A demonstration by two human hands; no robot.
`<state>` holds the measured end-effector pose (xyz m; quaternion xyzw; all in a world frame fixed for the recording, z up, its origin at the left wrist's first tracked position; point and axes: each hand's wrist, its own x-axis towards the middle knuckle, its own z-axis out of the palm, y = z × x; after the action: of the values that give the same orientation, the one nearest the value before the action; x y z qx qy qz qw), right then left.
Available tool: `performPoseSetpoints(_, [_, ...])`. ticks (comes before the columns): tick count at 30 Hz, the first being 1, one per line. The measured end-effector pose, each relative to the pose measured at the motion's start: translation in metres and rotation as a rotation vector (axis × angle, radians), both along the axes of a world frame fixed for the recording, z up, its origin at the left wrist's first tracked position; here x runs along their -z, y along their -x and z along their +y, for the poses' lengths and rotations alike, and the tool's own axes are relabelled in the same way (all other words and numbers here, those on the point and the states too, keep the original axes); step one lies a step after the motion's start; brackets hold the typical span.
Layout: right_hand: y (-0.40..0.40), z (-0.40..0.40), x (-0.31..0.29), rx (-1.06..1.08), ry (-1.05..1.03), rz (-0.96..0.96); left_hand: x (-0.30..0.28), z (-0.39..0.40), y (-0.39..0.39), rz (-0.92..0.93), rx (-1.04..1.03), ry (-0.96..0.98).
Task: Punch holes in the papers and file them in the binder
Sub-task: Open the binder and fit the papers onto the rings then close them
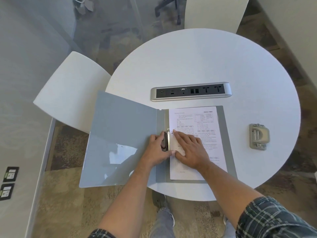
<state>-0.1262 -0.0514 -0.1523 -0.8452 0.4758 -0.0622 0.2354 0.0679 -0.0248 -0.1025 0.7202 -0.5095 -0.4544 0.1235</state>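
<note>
The flat plastic binder (123, 134) is grey-blue, the printed paper sheet (197, 127) white with black text, the round tabletop (205, 62) white, the metal hole punch (259, 136) beige-grey, the shirt sleeve (274, 219) dark plaid.

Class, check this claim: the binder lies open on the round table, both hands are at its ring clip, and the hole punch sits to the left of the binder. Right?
Not quite. In the head view the hole punch sits to the right of the binder, not the left. The rest holds.

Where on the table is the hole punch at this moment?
In the head view the hole punch sits alone on the round table, right of the open binder and below the power strip's right end.
</note>
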Motion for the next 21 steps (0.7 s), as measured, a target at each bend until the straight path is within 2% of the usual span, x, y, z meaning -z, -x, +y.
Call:
performPoseSetpoints(11, [0.002,-0.009,-0.002,-0.041,-0.112,0.053,0.007,0.006,0.003,0.030,-0.019,0.006])
performPoseSetpoints(21, [0.000,-0.014,-0.008,-0.052,-0.173,0.074,0.021,0.009,0.006,-0.047,-0.001,0.041])
